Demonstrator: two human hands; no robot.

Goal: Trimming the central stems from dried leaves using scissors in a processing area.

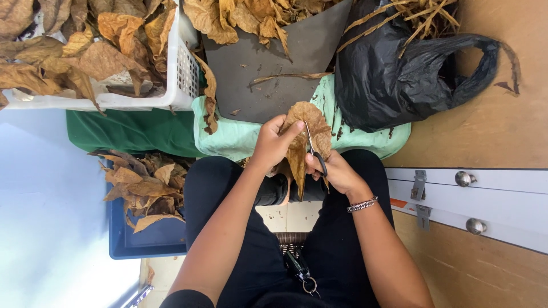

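- Two bare hands meet over the lap: the left hand (273, 144) pinches the far edge of one dry, brown, crinkled leaf (303, 142), fingers curled closed on it.
- The right hand (337, 171) grips a pair of small dark-handled metal scissors (314, 149), blades pointing far along the leaf's middle; a silver chain bracelet (363, 204) circles that wrist.
- The leaf hangs between both hands, tip pointing near, above a pale green cloth (240, 134) on the wooden surface (502, 131).
- One white perforated plastic basket (177, 68), far left, holds a heap of brittle leaves.
- One dark blue plastic tray (148, 239), near left, holds more leaves.
- One glossy, crumpled black plastic bag (394, 80), far right, holds stiff, straw-like stems.
- One flat grey sheet (285, 63) lies between basket and bag.
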